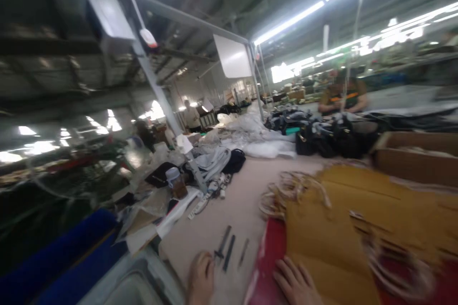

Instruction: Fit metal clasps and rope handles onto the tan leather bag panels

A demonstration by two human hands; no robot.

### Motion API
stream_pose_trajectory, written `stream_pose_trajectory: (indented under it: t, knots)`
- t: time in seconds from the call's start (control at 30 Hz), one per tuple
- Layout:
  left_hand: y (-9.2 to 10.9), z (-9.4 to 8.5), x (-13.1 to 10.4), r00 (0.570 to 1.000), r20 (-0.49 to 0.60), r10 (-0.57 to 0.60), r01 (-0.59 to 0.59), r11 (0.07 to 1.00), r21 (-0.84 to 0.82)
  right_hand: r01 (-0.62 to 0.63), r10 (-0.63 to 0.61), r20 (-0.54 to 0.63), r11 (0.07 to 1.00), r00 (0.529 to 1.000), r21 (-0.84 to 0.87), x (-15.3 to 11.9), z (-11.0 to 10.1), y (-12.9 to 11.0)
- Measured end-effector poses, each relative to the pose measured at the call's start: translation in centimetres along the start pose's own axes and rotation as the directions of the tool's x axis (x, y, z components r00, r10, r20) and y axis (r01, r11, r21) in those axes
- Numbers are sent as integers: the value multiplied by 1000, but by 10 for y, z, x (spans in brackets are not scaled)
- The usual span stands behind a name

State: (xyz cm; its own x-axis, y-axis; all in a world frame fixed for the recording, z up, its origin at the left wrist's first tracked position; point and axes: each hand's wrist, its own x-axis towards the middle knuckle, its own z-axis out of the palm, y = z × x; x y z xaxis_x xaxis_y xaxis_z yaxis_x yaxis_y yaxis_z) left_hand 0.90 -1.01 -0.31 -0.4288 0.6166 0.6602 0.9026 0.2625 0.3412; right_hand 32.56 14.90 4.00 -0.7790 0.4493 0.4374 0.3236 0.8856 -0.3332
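Nearest the camera, at the bottom edge, both hands rest on the pale beige worktop (246, 209). The left hand (201, 277) lies on the bare surface with its fingers curled loosely downward; it grips nothing, and its fingertips sit just beside a set of slim dark metal tools (226, 249) lying in a loose row. The right hand (295, 282) is spread flat, fingers released and extended, pressing on the near corner of a stack of flat mustard-yellow paper bags (361, 219) with pale cord handles. That stack lies on a red sheet (269, 257) whose edge shows between the two hands, and it stretches away to the right, blurred by motion.

Behind the bags stands an open brown cardboard box (415, 150). Farther back a heap of black handbags (329, 136) sits on the worktop, with crumpled white plastic wrapping (257, 140) to its left. Left of the worktop's middle stands a clear jar with a white lid (175, 182), near a slanted grey metal post (157, 88) carrying white panels. A blue bin (67, 257) is at lower left. Another person in a dark top (343, 95) sits beyond the handbags, and someone in white (191, 116) stands far off.
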Motion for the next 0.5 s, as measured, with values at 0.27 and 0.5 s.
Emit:
stream_pose_trajectory:
  t: [0.27,0.5]
  knots:
    - [-11,-15,2,988,148,35,-23,996,-83,-262,244,144,957,959,126,-45,-88,-62]
    - [-3,-28,0,987,162,-9,11,1000,-13,-439,446,111,895,888,-80,-144,-114,-92]
